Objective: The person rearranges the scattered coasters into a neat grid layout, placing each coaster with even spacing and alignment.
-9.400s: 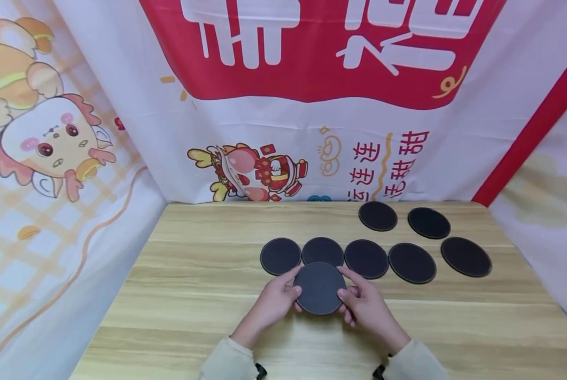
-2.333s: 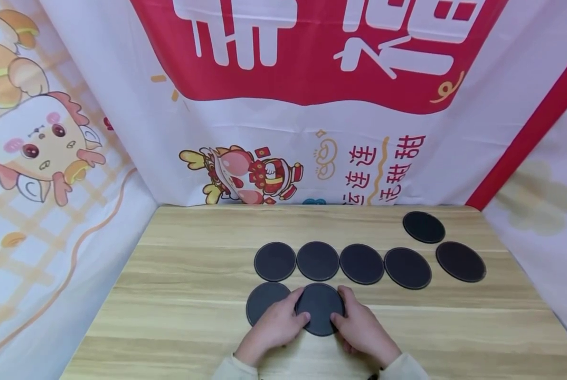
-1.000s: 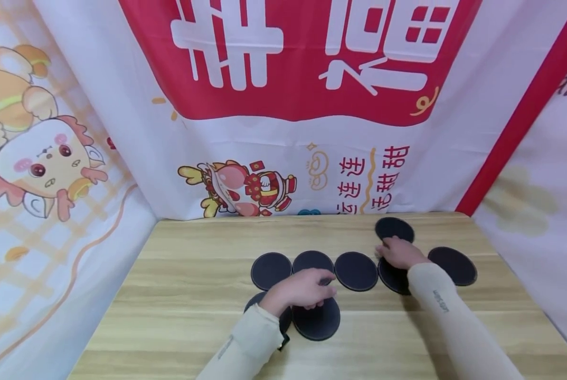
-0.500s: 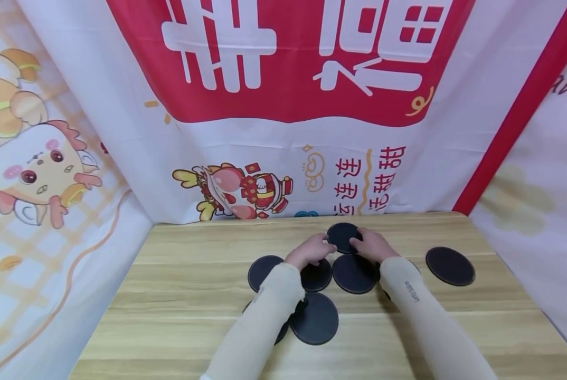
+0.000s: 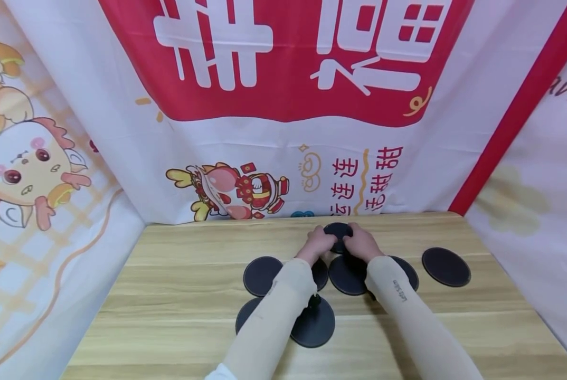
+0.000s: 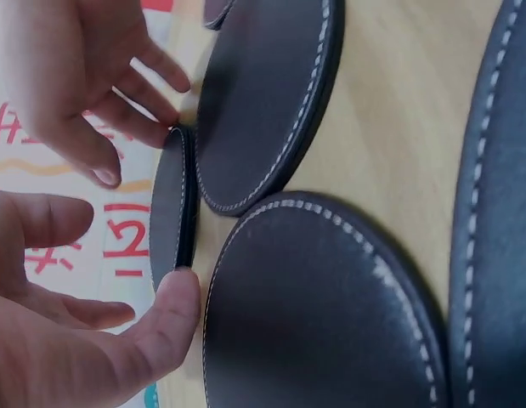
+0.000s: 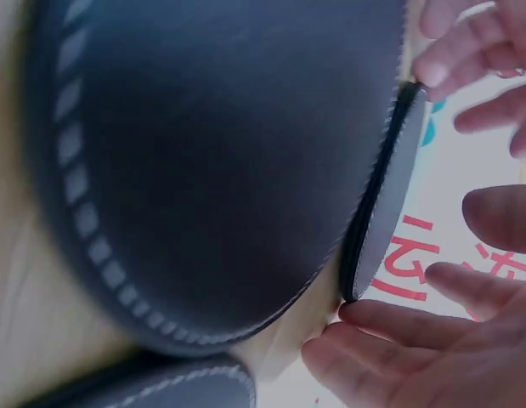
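A round black coaster (image 5: 338, 232) with pale stitching lies near the back edge of the table, between my two hands. My left hand (image 5: 315, 246) is at its left side, my right hand (image 5: 362, 246) at its right. In the left wrist view, a fingertip of the left hand (image 6: 93, 344) touches the rim of this coaster (image 6: 167, 208), and the thumb is spread away from it. The right wrist view has the right hand's (image 7: 441, 344) extended fingertips at the other end of the coaster (image 7: 388, 204), its thumb also apart.
Just in front is a row of coasters, among them a left one (image 5: 262, 274), a middle one (image 5: 346, 278) and a far right one (image 5: 446, 266). Two more, including one nearer coaster (image 5: 318, 328), lie partly under my left sleeve. A printed cloth (image 5: 283, 158) hangs behind the wooden table (image 5: 179, 295).
The right hand has moved the back coaster leftward from the right side of the table. My left hand has reached back to its left edge. Earlier, both hands laid coasters in a front row.
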Action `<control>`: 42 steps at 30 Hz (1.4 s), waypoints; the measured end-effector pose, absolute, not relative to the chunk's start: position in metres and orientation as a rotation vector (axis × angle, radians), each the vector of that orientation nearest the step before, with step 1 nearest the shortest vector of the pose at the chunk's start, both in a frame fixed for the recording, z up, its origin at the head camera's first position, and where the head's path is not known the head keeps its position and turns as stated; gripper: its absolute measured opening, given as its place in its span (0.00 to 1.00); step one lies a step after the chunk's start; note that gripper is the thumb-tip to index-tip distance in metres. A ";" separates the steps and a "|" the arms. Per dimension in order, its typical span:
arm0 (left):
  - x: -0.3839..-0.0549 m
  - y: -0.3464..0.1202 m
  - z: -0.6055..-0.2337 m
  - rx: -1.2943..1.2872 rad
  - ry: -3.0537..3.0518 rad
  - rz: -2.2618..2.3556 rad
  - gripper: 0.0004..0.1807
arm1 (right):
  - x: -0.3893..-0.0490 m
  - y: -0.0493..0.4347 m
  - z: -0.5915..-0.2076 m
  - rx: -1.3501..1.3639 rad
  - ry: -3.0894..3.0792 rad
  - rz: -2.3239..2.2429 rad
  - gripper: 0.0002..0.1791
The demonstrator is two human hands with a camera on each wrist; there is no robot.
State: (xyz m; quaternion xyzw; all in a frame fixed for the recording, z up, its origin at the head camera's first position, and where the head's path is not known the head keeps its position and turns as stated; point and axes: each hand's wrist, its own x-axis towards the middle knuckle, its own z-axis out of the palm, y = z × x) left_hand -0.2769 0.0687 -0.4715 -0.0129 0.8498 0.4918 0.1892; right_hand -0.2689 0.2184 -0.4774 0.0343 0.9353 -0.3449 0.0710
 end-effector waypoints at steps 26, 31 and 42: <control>-0.255 0.004 -0.452 0.245 1.961 1.858 0.35 | -0.223 0.231 -0.448 0.035 2.261 -1.875 0.23; -0.245 0.000 -0.451 0.359 1.888 1.783 0.42 | -0.210 0.229 -0.448 -0.001 2.188 -1.890 0.27; -0.215 -0.014 -0.445 0.435 1.863 1.773 0.40 | -0.180 0.230 -0.450 -0.053 2.079 -1.929 0.34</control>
